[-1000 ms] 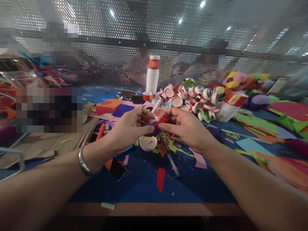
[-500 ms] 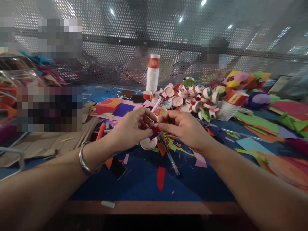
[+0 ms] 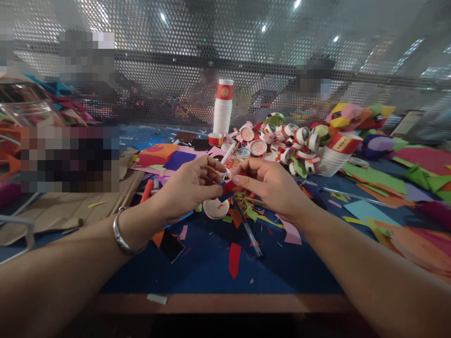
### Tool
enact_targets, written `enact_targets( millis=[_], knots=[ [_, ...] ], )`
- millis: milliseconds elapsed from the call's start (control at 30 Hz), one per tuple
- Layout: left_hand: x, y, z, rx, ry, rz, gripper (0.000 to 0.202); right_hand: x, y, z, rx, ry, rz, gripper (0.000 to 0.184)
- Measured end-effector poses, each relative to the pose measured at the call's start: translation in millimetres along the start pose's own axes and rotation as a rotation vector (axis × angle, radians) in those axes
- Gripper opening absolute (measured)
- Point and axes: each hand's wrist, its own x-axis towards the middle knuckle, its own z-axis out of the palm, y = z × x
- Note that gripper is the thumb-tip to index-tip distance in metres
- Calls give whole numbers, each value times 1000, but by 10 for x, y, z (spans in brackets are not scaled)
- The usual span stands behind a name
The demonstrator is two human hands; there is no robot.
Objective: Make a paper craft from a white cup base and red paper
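left hand [image 3: 193, 187]: grip pinching red-blue piece [image 3: 229, 187] at fingertips | right hand [image 3: 274, 187]: grip pinching its opposite side

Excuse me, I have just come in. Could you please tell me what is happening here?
A person's left hand and right hand together hold a small red-and-blue piece above a blue table; its exact shape is partly hidden. Close by lie a pen-like stick, a round pale disc and, nearer the person, a red strip. Farther back stands a tall stack of paper cups, with a pile of cut cup pieces right of it.
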Motion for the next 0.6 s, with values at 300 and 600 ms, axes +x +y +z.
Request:
enact_targets(
  millis=[300,600],
  knots=[
    [8,33,12,-42,36,-51,34,0,3,-2,29,-1,19,31],
    [30,22,-9,-232,89,-91,32,-2,40,10,6,4,46,35]
  ],
)
